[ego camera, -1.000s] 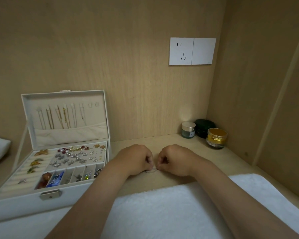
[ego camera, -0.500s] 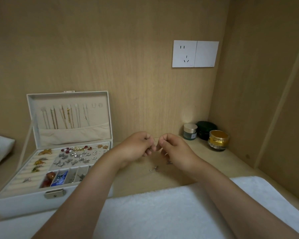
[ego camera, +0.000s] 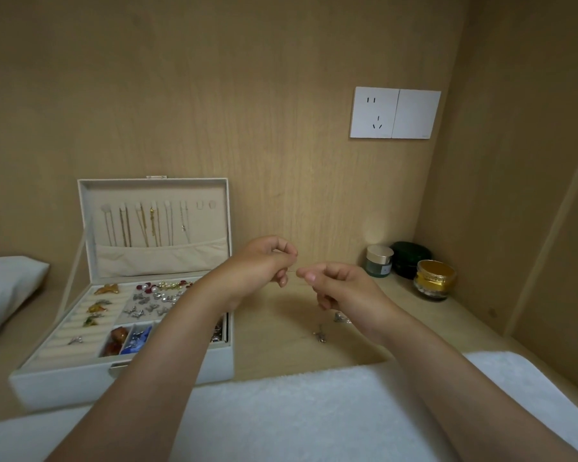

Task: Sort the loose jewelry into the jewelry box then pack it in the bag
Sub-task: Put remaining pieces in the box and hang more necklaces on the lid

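Above the counter (ego camera: 281, 348), both hands are raised and nearly meet. The left grip (ego camera: 261, 261) and right grip (ego camera: 341, 285) each pinch one end of a fine strand (ego camera: 292, 271), probably a thin chain; it is barely visible between the fingertips. The other fingers are curled in.

The box (ego camera: 57, 385) sits open at left with its lid upright, chains hung on the lid hooks (ego camera: 204, 205) and two hooks free at the right end. The trays are part-filled. Two small silver pieces (ego camera: 319, 335) show below the right wrist — cannot tell whether they lie on the counter or hang from the strand.

No bag is clearly in view.

Risks:
- The strand is very thin, so a light pinch could let one end slip and it would drop or knot.
- If it falls on the towel (ego camera: 314, 411), the pile could snag it.
- The left forearm crosses the box's near right corner — a swing toward the hooks could bump the tray and scatter sorted pieces.
- The right wrist could sweep the silver pieces along the counter.
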